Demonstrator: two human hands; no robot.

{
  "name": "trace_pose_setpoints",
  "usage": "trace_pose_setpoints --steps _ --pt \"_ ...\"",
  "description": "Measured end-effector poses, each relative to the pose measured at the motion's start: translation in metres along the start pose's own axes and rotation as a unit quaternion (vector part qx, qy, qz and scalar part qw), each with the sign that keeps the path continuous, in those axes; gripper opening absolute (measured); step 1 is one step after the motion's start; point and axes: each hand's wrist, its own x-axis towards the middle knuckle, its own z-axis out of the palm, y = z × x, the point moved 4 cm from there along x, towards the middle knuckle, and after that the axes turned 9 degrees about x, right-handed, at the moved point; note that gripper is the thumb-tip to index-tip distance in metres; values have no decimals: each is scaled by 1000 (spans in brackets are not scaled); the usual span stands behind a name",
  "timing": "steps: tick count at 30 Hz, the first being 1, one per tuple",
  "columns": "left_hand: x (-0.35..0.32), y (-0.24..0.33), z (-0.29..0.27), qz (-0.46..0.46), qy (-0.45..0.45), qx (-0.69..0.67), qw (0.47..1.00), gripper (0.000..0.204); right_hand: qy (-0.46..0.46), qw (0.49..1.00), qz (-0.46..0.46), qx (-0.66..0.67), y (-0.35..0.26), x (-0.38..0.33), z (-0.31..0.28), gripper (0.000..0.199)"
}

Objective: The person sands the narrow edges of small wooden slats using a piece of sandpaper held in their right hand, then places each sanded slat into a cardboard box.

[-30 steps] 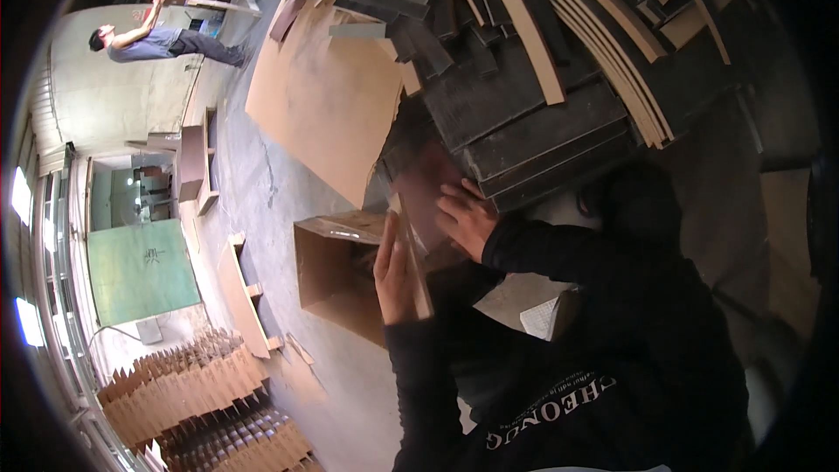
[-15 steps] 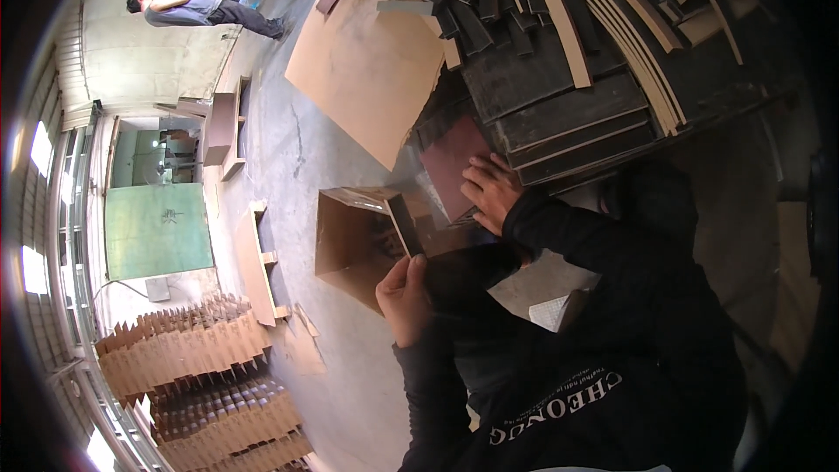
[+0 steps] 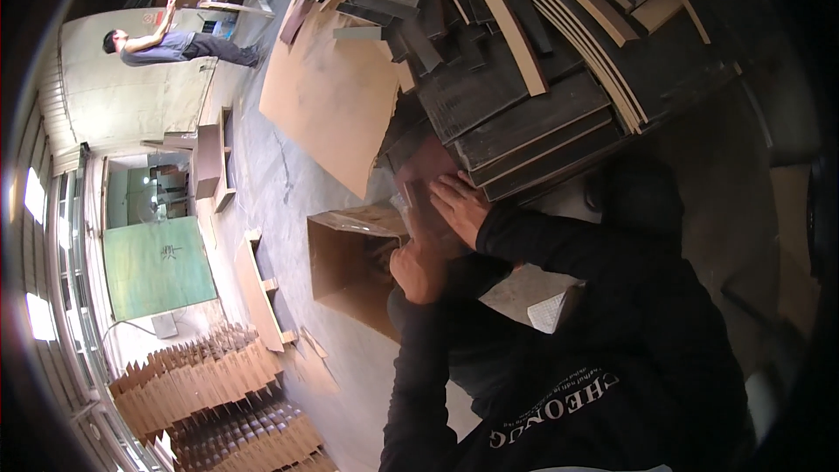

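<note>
My left hand (image 3: pixel 421 267) is closed with a narrow dark strip (image 3: pixel 412 203) pinched at the fingertips; motion blurs the strip, so its exact kind is unclear. Beside it, my right hand (image 3: pixel 461 210) lies with fingers stretched out on a flat reddish-brown board (image 3: pixel 425 163). The strip's upper end is over or against this board; I cannot tell whether they touch. Just left of my left hand stands an open cardboard box (image 3: pixel 339 264), its inside partly in shadow.
Stacked dark boards (image 3: pixel 533 135) and several curved pale-edged strips (image 3: pixel 507 26) fill the upper right. A large tan sheet (image 3: pixel 325 96) lies on the floor (image 3: pixel 284 157). Rows of upright brown pieces (image 3: pixel 205 385) stand lower left. A person (image 3: pixel 179 46) stands far off, upper left.
My left hand has moved the strip away from the box's edge, up and right to the reddish-brown board. My right hand stays on that board. The whole view has shifted somewhat.
</note>
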Motion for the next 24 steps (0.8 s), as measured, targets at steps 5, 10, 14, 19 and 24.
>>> trace_pose_setpoints --steps 5,10,14,19,24 --pt "63 2 9 35 46 -30 998 58 20 999 17 28 3 0 1 38" --pt "1 12 -7 18 17 -58 998 60 109 994 -3 -2 1 -6 -4 32" --pt "35 11 7 -15 37 -59 997 52 98 994 4 50 1 -3 4 28" --pt "39 -1 12 -13 12 -36 999 49 102 991 19 83 5 -3 0 28" --pt "12 2 -2 2 6 -89 996 48 112 991 17 64 0 -2 -4 30"
